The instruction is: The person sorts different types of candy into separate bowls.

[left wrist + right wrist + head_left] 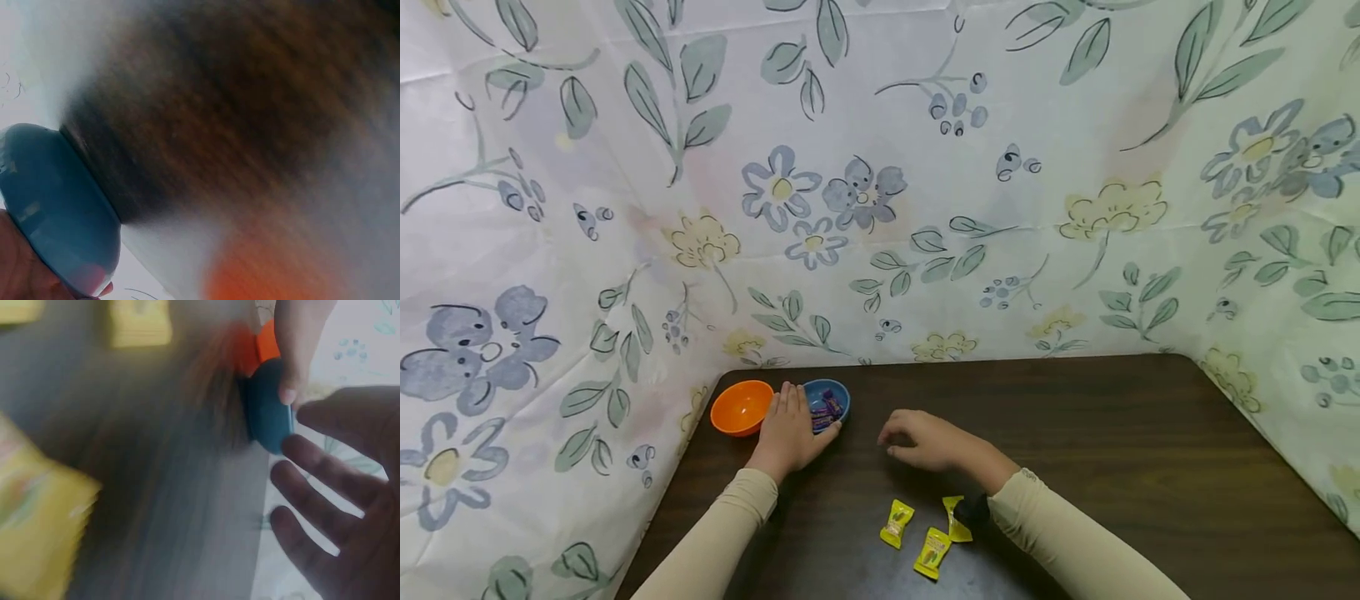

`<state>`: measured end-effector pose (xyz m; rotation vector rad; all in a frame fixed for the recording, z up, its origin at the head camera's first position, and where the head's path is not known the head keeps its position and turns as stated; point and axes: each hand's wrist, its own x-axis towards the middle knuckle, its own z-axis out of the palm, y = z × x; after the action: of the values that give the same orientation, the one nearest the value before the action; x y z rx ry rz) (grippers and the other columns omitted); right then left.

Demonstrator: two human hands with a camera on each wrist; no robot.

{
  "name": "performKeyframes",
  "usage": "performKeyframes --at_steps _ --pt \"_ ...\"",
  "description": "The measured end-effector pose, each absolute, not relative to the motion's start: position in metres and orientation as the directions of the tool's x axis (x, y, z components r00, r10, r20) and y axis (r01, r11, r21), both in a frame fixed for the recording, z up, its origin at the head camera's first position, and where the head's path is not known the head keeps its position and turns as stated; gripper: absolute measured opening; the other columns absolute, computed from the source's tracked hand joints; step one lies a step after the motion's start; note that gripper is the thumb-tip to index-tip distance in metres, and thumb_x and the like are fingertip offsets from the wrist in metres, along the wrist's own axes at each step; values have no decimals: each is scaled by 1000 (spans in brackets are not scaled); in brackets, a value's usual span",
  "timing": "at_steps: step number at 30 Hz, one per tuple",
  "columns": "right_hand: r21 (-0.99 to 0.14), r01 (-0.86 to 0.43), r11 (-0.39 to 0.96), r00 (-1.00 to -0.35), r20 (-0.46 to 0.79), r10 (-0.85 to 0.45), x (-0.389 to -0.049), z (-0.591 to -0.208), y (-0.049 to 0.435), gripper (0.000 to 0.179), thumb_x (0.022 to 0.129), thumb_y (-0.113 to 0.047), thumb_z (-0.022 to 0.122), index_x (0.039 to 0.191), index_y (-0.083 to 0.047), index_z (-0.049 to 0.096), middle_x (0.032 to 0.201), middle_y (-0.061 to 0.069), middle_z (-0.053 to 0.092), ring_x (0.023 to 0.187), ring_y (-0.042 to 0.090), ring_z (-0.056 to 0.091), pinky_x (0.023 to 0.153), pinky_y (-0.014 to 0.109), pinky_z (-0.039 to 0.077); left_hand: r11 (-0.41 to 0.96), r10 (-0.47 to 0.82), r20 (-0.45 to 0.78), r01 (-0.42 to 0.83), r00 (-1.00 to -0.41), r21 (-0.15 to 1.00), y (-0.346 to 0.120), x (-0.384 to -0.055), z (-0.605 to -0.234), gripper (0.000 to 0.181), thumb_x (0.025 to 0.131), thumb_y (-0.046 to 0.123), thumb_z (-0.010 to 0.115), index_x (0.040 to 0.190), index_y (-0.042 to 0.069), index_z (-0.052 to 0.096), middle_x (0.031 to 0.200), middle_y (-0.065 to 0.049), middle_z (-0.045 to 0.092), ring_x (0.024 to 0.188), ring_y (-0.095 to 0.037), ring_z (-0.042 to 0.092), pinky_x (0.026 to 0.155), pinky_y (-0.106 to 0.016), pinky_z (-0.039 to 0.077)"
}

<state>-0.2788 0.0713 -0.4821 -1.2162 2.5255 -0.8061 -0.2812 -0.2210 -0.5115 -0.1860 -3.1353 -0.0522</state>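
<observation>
My left hand (786,433) holds the blue bowl (844,390) at the back left of the table, fingers along its left side and thumb at its front rim. Inside lie several purple-wrapped candies (829,407), partly hidden by that hand. To the right of the bowl, my right hand (928,442) is raised over the table with fingers loosely bent. Nothing is in its grasp; the right wrist view shows its fingers spread apart. Nearer the front edge lie three yellow-wrapped candies (932,553), one partly covered by the black wrist camera (974,510).
An orange bowl (730,410) stands left of the blue one, close beside my left hand. The dark wooden table (1112,450) stretches to the right. A floral cloth (925,283) hangs behind the table and along its sides.
</observation>
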Motion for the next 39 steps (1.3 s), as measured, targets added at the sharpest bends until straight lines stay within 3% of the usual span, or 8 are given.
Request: performKeyframes --at_steps 10,14,17,24,32,39 --pt "-591 -638 494 -564 -78 -822 -244 -490 117 24 106 -33 66 124 -20 74 123 -11 67 114 5 63 100 34 57 994 109 5 109 -994 32 -227 -280 -510 109 97 73 50 161 -13 30 170 -33 29 161 -50 23 133 -60 18" --pt "-586 -627 513 -562 -116 -819 -236 -493 131 21 104 -18 66 122 -24 75 124 -15 66 119 5 61 104 35 56 993 111 6 111 -994 40 -225 -279 -507 109 97 73 48 161 -13 29 170 -33 29 161 -50 23 133 -60 17" --pt "-579 -634 512 -553 -123 -824 -231 -496 139 35 99 -2 64 120 -27 76 125 -15 66 122 6 61 104 35 56 993 113 10 113 -994 44 -225 -278 -505 108 98 73 48 161 -14 29 169 -33 29 161 -50 23 133 -60 17" --pt "-575 -625 528 -539 -172 -824 -217 -491 150 58 86 14 63 121 -30 75 127 -15 62 117 5 56 83 25 47 992 108 15 109 -994 57 -227 -276 -507 108 97 72 50 159 -14 32 168 -34 31 160 -51 26 133 -61 19" --pt "-529 -654 541 -546 -165 -821 -207 -493 156 40 90 -5 78 121 -30 76 134 -12 61 121 7 55 94 29 55 989 122 51 125 -991 77 -228 -271 -509 109 97 74 50 158 -15 34 167 -34 34 159 -52 27 132 -61 20" --pt "-500 -652 569 -589 -138 -796 -202 -493 162 27 93 -9 76 113 -28 76 124 -14 63 109 4 60 88 27 56 984 152 73 158 -986 81 -233 -270 -507 113 95 82 44 159 -11 36 169 -34 30 160 -51 24 133 -61 18"
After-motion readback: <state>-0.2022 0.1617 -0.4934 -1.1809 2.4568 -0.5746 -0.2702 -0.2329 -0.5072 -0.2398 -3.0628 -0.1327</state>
